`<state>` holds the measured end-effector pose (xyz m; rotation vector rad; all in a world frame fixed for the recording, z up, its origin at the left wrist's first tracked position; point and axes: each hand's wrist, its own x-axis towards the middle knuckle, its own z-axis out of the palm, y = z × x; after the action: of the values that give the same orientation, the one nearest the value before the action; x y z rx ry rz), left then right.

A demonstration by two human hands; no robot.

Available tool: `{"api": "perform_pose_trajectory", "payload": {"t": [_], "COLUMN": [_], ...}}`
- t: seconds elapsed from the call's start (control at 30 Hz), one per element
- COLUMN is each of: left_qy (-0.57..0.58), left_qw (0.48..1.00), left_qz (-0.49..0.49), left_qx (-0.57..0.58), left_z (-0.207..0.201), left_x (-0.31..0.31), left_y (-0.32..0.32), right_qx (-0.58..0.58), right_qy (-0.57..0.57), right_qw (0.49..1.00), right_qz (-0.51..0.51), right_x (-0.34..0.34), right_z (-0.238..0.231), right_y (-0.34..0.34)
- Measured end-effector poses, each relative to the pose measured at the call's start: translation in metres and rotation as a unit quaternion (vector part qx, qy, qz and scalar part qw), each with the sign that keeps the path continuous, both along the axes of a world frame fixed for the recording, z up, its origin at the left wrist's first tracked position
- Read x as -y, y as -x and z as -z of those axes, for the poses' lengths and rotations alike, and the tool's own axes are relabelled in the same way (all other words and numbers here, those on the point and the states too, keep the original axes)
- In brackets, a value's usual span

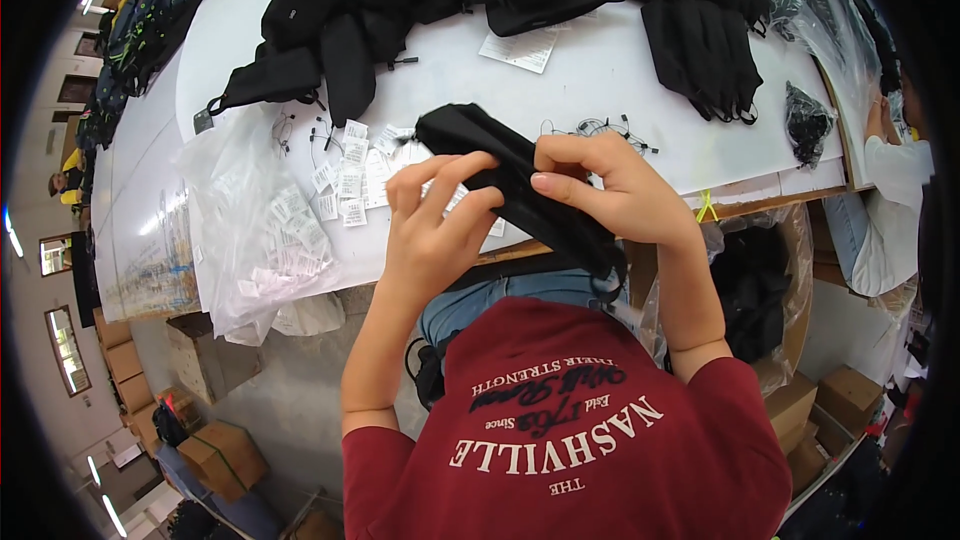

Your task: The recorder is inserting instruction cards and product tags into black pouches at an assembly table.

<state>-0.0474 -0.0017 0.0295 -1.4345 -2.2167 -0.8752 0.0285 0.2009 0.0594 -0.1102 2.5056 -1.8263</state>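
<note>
A black fabric pouch or small bag (545, 218) is held slantwise over the table's near edge, in front of my body. My left hand (432, 225) pinches its left side with bent fingers. On the other side my right hand (620, 185) grips the upper edge between thumb and fingers. Under and beside the left hand lie several small white printed labels (352, 178). Thin black cords (600, 127) are scattered just beyond the right hand. A clear plastic bag (225, 250) with more labels inside droops over the table edge at the left.
Black bags (365, 15) are heaped along the far side of the white table (590, 75). A row of black pouches (700, 55) lies far right, near a small plastic bag of black parts (806, 128). Another person's sleeve (895, 175) shows at the right. Cardboard boxes (220, 458) stand on the floor.
</note>
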Motion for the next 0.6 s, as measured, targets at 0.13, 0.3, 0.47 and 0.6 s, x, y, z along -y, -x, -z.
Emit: {"api": "perform_pose_trajectory", "payload": {"t": [0.13,0.3,0.47,0.6], "left_qy": [0.023,0.019,0.009,0.015], "left_qw": [0.998,0.996,0.996,0.995], "left_qz": [0.051,0.087,0.082,0.077], "left_qx": [-0.004,-0.022,-0.045,-0.062], "left_z": [0.0011,0.0014,0.0031,0.0015], "left_x": [0.0002,0.0019,0.0042,0.007], "left_y": [-0.0005,-0.0007,-0.0027,-0.0045], "right_qx": [0.002,0.002,0.019,0.015], "right_qy": [-0.023,0.003,0.025,0.018], "right_qw": [1.0,0.999,0.998,0.998], "right_qz": [-0.019,-0.034,-0.057,-0.063], "right_x": [-0.0011,0.001,0.0013,0.0016], "right_z": [-0.0007,0.0029,0.0011,0.0013], "right_y": [-0.0009,-0.0018,-0.0021,-0.0012]}}
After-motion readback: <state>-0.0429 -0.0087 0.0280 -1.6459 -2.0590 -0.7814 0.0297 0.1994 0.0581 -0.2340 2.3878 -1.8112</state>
